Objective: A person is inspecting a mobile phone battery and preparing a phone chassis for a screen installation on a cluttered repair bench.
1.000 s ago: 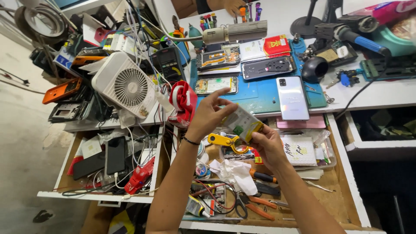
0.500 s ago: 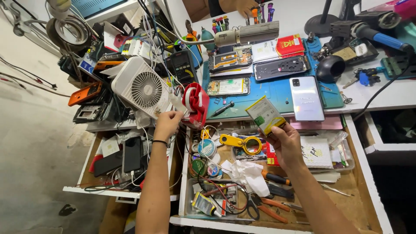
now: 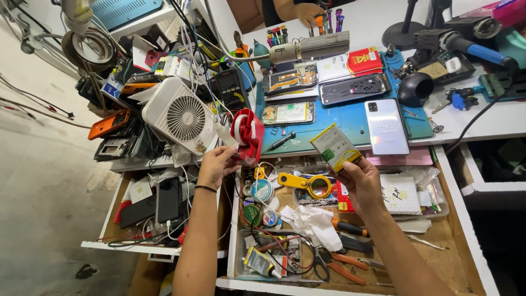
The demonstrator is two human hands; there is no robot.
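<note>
My right hand (image 3: pixel 361 183) holds a flat phone battery (image 3: pixel 335 148) with a pale and yellow label, raised over the open drawer. My left hand (image 3: pixel 216 164) reaches left and touches a red tape dispenser (image 3: pixel 247 134) at the bench edge, fingers closing around its lower part. Behind the battery on the blue work mat (image 3: pixel 339 118) lie a silver phone (image 3: pixel 386 126) face down and several opened phones (image 3: pixel 287 113).
The open wooden drawer (image 3: pixel 466 241) holds a yellow magnifier (image 3: pixel 307 183), pliers, tubes, white tissue and wires. A white fan unit (image 3: pixel 183 116) stands at the left. A second drawer (image 3: pixel 126 214) lies lower left. Another person's hand (image 3: pixel 307 11) rests at the far bench edge.
My left hand let go of the battery and moved left to the red tape dispenser. My right hand kept the battery and shifted slightly right.
</note>
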